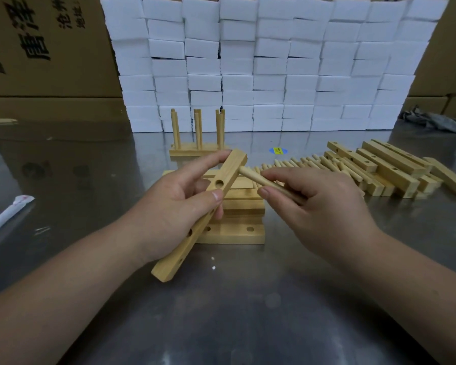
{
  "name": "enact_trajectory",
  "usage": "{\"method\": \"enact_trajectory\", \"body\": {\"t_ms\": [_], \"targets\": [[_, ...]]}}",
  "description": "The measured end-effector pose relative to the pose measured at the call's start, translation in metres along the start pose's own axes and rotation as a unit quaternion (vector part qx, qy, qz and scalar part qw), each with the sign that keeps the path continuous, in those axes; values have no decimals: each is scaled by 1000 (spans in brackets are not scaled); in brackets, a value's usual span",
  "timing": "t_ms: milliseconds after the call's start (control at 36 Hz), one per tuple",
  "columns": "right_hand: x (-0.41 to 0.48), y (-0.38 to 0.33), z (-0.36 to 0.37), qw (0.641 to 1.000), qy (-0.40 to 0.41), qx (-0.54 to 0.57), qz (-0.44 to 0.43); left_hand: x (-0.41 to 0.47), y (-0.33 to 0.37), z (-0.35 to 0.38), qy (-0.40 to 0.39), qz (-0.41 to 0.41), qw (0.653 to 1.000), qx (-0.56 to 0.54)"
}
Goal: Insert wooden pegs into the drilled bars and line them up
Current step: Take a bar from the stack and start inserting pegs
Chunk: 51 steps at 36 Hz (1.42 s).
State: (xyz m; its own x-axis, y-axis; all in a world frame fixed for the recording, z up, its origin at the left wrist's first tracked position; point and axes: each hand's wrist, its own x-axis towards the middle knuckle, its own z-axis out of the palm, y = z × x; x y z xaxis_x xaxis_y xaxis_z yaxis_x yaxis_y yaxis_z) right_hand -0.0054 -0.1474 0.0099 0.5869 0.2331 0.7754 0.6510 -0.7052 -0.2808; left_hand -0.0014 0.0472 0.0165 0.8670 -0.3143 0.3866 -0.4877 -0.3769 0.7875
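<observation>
My left hand [169, 204] grips a drilled wooden bar [177, 259] that slants from lower left to upper right above the table, its holes facing me. My right hand [316, 204] pinches a wooden peg [250, 175] whose rounded tip touches the bar's right side near its upper end. Under my hands lies a stack of drilled bars [234, 233]. Behind it stand bars with upright pegs [198, 133] fitted in them.
Loose pegs [308, 164] and more drilled bars [390, 167] are heaped at the right on the metal table [248, 312]. A wall of white foam blocks [274, 61] and cardboard boxes [45, 48] stand behind. A white wrapped stick [8, 214] lies at the left.
</observation>
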Motion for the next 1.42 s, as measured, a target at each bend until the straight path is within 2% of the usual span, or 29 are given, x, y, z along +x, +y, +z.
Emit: {"method": "enact_trajectory", "body": {"t_ms": [167, 278, 389, 472, 583, 889, 1056, 1167, 1417], "targets": [[-1, 1, 3, 1000, -18, 18, 12, -1, 2, 0, -7, -11, 1000, -3], [-3, 2, 4, 993, -25, 84, 78, -2, 3, -1, -9, -13, 1000, 6], [-4, 2, 5, 974, -55, 183, 124, -1, 2, -2, -3, -11, 1000, 11], [-3, -2, 6, 943, -80, 257, 195, -3, 4, -2, 4, 4, 1000, 2], [0, -3, 8, 927, -87, 275, 240, -3, 4, -1, 6, 8, 1000, 8], [6, 1, 3, 896, -9, 346, 278, 1, 3, -8, -22, -14, 997, -72], [6, 4, 4, 906, -14, 320, 277, 2, 2, -4, -9, -39, 999, 18], [9, 0, 2, 868, -2, 394, 302, 1, 1, -3, 2, -43, 999, 0], [13, 10, 0, 835, -1, 453, 312, 5, -7, 0, 41, -59, 996, -55]]}}
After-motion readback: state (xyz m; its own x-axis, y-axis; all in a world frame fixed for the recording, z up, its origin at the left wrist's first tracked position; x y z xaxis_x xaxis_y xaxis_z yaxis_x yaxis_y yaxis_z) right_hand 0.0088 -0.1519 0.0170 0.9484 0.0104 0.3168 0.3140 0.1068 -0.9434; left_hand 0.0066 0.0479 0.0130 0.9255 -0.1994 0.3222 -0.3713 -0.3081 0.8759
